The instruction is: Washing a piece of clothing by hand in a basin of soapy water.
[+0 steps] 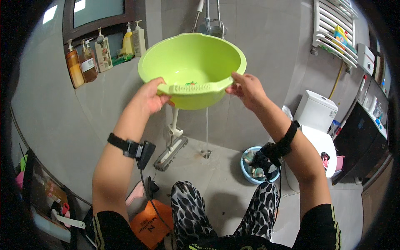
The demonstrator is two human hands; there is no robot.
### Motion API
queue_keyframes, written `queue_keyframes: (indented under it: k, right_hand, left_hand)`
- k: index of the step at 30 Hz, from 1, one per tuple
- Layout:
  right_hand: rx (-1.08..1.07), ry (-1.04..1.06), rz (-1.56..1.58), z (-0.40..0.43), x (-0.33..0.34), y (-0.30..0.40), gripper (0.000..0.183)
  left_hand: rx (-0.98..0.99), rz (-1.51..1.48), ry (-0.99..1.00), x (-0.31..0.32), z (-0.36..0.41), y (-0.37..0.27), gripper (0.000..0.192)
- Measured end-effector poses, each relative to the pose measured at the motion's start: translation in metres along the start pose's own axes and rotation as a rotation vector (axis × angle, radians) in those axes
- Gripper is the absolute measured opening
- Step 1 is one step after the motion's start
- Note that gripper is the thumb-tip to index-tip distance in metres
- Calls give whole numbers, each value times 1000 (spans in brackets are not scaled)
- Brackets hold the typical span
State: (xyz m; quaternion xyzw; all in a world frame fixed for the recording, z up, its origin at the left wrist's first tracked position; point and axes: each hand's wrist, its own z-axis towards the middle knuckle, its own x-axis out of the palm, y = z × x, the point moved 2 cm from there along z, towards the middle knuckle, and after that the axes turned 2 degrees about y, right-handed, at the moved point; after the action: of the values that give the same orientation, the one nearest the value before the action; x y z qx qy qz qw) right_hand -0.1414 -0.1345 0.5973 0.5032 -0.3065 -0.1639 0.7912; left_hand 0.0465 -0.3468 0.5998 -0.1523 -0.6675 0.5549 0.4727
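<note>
A green plastic basin (192, 59) is held up in front of me, tipped so its inside faces me. My left hand (153, 97) grips its near left rim, and my right hand (247, 89) grips the near right rim. Both thumbs lie over the edge. A thin stream of water (207, 125) falls behind and below the basin to a floor drain (207, 154). The shower mixer (212, 28) on the wall is partly hidden by the basin. Black straps circle both my forearms, with cables hanging from them.
A floor brush (171, 153) leans at the wall. Right of the drain stands a blue basin (250, 178) of clothes, near the toilet (318, 134) with a phone (325, 161) on its lid. Pump bottles (75, 67) line the left ledge. An orange bag (154, 223) lies by my left leg.
</note>
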Motion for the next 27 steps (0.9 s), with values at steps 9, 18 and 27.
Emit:
queue_keyframes:
  k: [9,18,27]
  right_hand:
    - [43,-267,76,40,-19,5,33]
    - [100,-200,-42,4,-52,-10,33]
    - [218,-149,-156,-54,-93,-66,37]
  left_hand:
    - [-236,62,-77,31,82,0,29]
    - [-220,1,36,12,58,55,28]
    - [-145,35,18,1,8,120,34]
